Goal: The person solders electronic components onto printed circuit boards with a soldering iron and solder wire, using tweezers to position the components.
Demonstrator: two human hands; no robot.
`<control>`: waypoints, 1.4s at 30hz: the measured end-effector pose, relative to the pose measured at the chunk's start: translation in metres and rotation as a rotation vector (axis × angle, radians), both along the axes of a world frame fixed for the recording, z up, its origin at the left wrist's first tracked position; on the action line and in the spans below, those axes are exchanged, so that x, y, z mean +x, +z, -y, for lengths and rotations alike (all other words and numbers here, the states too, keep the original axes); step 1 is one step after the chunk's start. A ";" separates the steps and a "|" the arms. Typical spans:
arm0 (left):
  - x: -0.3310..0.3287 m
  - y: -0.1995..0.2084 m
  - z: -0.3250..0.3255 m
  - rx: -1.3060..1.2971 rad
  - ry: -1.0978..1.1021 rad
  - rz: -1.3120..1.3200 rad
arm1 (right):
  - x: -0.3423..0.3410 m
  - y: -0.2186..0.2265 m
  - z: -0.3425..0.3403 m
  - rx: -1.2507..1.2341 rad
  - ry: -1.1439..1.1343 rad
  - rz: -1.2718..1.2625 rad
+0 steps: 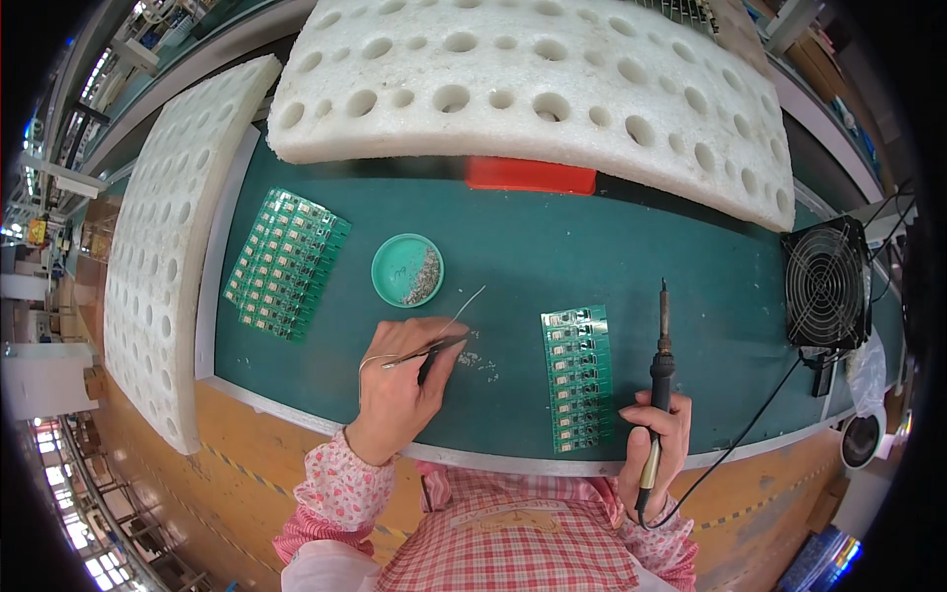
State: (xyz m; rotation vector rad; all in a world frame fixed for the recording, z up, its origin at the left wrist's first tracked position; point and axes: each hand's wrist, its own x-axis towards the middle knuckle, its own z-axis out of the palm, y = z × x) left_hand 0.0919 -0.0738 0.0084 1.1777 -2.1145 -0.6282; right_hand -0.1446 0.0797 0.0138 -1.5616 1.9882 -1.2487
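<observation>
The fingers (414, 330) of the left hand (390, 400) are closed on a pair of dark tweezers (450, 341), and a thin pale wire (471, 302) sticks out past them, up and to the right. Over on the other side, the right hand (673, 434) is wrapped round the handle of a soldering iron (662, 369), its tip pointing away from the person, clear of everything. A green circuit panel (578, 380) lies flat on the green desk (705, 242) between the two hands, just left of the right one; I can't see either hand touching it. Tiny pale bits (479, 367) are scattered just beside the left fingers. Beyond that hand sits a round turquoise dish (392, 271), small silvery pieces (425, 279) heaped along its right side. More green panels (286, 264) lie overlapping farther left. A holed white foam slab (434, 123) spans the far side, above a red tray (531, 176), and a black fan (827, 281) stands at right.
</observation>
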 end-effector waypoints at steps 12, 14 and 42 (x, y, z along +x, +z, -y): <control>0.000 0.000 0.000 -0.014 -0.010 -0.005 | -0.001 -0.001 -0.002 0.010 0.008 -0.010; -0.002 0.000 0.000 0.004 -0.011 -0.007 | -0.002 0.000 -0.002 0.008 0.009 -0.014; -0.069 0.001 0.002 0.065 -0.126 -0.116 | -0.026 0.017 0.037 -0.288 -0.069 -0.105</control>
